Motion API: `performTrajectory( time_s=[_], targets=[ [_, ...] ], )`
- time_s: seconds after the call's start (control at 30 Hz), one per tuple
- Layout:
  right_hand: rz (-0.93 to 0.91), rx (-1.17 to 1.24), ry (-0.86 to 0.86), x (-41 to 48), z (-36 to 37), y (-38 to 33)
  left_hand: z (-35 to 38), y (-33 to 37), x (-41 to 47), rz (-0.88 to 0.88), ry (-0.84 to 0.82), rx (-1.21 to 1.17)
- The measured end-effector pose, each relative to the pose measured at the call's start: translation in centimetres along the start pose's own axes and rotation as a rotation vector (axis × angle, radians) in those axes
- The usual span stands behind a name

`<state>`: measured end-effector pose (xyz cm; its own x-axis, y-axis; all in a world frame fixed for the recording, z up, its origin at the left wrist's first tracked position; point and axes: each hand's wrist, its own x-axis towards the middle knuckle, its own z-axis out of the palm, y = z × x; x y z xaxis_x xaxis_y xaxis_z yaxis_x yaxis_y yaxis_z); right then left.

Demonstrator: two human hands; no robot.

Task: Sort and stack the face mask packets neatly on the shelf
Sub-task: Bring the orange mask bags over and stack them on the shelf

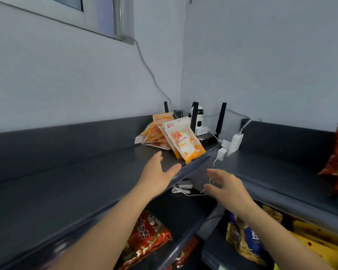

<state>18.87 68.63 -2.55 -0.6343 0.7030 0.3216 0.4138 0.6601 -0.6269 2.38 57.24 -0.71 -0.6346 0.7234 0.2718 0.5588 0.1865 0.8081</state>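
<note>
Left of centre, the left hand (158, 172) reaches over the dark shelf (70, 184), fingers spread and holding nothing. Just above it at mid-frame, the orange-and-white face mask packets (176, 139) lean in a loose pile near the shelf's corner. Right of centre, the right hand (225, 185) hovers open and empty beside a white cable (181, 191).

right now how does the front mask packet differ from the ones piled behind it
The front mask packet shows its whole printed face, white and orange, while the pile behind shows mostly orange edges. The front mask packet reaches the lip of the shelf; the pile behind sits back by the wall. The front mask packet is a single pack propped against the others; the pile behind is several, fanned unevenly. Both lean, and neither hand touches them.
</note>
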Motion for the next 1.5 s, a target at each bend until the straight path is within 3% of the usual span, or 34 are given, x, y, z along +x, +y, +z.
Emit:
performTrajectory(
  time_s=[0.47, 0.63, 0.9, 1.3, 1.5],
  targets=[
    [0.254, 0.166, 0.127, 18.0, 3.1, 4.3, 6.7, -1.9, 18.6, -0.397, -0.021, -0.66],
    [0.303, 0.246, 0.076, 22.1, 3.7, 5.8, 8.8, -2.8, 21.0, -0.417, 0.023, -0.698],
    [0.306, 0.425, -0.043, 27.2, 3.9, 7.4, 9.4, -3.0, 22.4, -0.233, 0.098, -0.507],
    [0.246, 0.452, -0.38, 29.9, 3.7, 7.8, 10.2, -4.0, 22.9, -0.32, 0.156, -0.574],
    [0.224, 0.421, -0.422, 29.8, 3.6, 8.2, 9.5, -4.5, 21.9, -0.346, 0.207, -0.642]
  ],
)
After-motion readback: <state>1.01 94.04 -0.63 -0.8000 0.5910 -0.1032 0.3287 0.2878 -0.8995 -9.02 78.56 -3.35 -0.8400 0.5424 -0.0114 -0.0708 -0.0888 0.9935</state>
